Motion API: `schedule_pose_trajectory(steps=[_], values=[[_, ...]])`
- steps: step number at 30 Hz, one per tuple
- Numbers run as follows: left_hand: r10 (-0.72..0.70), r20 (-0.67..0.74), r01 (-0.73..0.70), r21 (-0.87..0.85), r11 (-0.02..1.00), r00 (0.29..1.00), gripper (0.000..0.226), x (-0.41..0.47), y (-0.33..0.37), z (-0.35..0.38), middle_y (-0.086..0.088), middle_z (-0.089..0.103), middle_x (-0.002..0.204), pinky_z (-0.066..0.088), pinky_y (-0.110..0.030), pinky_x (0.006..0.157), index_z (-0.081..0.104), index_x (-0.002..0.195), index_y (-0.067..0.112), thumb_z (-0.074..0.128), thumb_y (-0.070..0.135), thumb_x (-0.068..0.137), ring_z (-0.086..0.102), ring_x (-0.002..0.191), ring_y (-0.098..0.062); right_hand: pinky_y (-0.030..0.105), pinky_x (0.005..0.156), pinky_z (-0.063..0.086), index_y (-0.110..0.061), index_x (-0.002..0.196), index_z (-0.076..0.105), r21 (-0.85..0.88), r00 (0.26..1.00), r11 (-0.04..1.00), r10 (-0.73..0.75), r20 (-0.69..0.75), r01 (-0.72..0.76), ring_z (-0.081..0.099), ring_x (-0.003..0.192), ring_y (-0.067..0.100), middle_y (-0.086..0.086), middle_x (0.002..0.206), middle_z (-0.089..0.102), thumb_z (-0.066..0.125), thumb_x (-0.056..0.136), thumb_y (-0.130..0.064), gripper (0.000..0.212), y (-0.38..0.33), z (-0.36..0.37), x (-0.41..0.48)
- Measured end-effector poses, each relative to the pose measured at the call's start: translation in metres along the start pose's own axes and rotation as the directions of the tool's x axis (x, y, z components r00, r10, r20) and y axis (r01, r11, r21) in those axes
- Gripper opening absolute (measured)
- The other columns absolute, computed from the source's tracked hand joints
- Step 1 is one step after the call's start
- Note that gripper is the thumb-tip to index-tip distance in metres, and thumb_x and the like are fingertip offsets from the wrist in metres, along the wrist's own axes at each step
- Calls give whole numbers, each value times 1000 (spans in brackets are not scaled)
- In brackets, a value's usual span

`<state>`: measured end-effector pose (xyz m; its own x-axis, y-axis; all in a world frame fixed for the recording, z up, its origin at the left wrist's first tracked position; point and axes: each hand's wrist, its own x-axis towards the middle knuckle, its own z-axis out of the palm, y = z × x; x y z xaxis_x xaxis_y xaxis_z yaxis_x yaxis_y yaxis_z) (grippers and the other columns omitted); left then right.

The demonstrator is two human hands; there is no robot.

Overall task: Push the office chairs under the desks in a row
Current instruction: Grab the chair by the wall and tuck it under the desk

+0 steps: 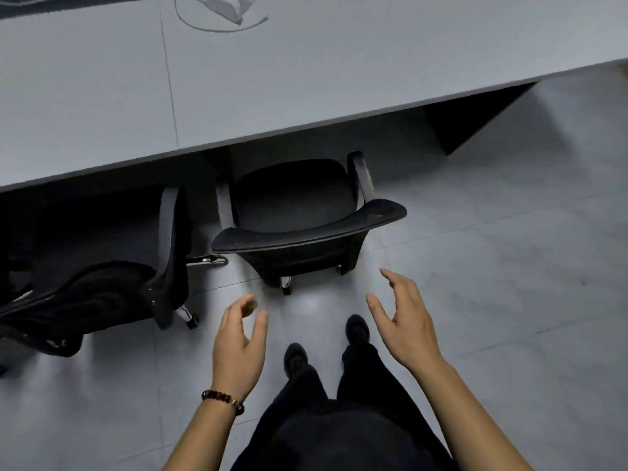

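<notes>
Both hands are empty with fingers loosely spread: left hand (pixel 239 341) and right hand (pixel 404 328) hover just short of the black mesh-backed swivel office chair (pixel 306 229). Its seat is partly under the flat grey worktop (pixel 306 79) and its backrest is out in front of the worktop's edge. Risk: an off-centre shove likely spins it on its casters, so a curved armrest (pixel 360 175) jams on the worktop edge or its base knocks the second black office chair (pixel 170 239), which sits further out from the worktop, and that chair's draped dark garment (pixel 85 300) slides off.
</notes>
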<state>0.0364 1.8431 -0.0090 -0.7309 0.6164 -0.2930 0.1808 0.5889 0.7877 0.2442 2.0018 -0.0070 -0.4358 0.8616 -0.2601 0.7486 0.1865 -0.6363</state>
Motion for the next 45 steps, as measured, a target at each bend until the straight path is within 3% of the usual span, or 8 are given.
schedule_pose_trajectory(steps=[8, 13, 17, 22, 27, 33, 37, 45], values=[[169, 391, -195, 27, 980, 905, 30, -31, 3, 39, 10, 58, 117, 43, -18, 88, 52, 123, 26, 56, 26, 93, 54, 110, -3, 22, 104, 28, -24, 149, 29, 48, 947, 950, 312, -75, -309, 33, 136, 11, -4, 148, 35, 55, 96, -31, 60, 48, 17, -128], [413, 578, -468, -60, 882, 704, 33, -73, 68, 82, 8, 57, 117, 48, -32, 94, 53, 125, 22, 59, 24, 92, 56, 109, -7, 19, 105, 24, -26, 150, 27, 174, 833, 898, 440, -334, -404, 30, 136, 7, -9, 150, 31, 53, 97, -33, 60, 62, -21, -202], [567, 639, -612, -185, 769, 519, 33, -141, 110, 116, 5, 59, 117, 50, -37, 93, 53, 125, 18, 58, 23, 92, 59, 108, -10, 19, 103, 30, -32, 149, 28, 289, 684, 862, 506, -525, -416, 30, 135, 1, -17, 148, 30, 51, 97, -36, 57, 81, -49, -284], [633, 722, -688, -311, 656, 278, 37, -277, 102, 148, 10, 58, 120, 44, -22, 91, 49, 128, 20, 56, 27, 93, 53, 111, 5, 21, 103, 34, -33, 147, 31, 423, 472, 788, 610, -636, -447, 33, 134, 1, -19, 146, 33, 51, 97, -37, 54, 128, -41, -426], [590, 801, -726, -342, 597, 107, 39, -433, 41, 175, 13, 58, 118, 45, -22, 90, 48, 128, 25, 59, 28, 90, 53, 110, 4, 18, 99, 32, -33, 147, 30, 556, 280, 672, 725, -629, -489, 35, 131, 1, -17, 143, 35, 51, 97, -39, 55, 177, 0, -592], [453, 864, -805, -422, 417, -219, 49, -597, 2, 214, 13, 54, 125, 34, -6, 84, 42, 134, 25, 60, 32, 89, 50, 115, 2, 21, 97, 35, -29, 146, 34, 710, -7, 493, 819, -574, -503, 40, 132, 9, -10, 143, 39, 54, 96, -37, 55, 230, 9, -753], [411, 864, -802, -453, 390, -289, 48, -685, 3, 260, 14, 54, 125, 36, -5, 82, 44, 134, 23, 59, 32, 89, 50, 114, 3, 30, 97, 44, -28, 144, 38, 781, -141, 445, 824, -548, -438, 45, 129, 12, -9, 139, 44, 58, 94, -35, 54, 276, -6, -818], [332, 891, -780, -439, 446, -311, 45, -823, -6, 420, 15, 56, 122, 42, -22, 95, 45, 132, 22, 60, 29, 90, 50, 115, 2, 23, 92, 36, -24, 142, 41, 815, -202, 353, 852, -483, -460, 47, 125, 11, -7, 136, 46, 61, 92, -30, 54, 443, -56, -900]])
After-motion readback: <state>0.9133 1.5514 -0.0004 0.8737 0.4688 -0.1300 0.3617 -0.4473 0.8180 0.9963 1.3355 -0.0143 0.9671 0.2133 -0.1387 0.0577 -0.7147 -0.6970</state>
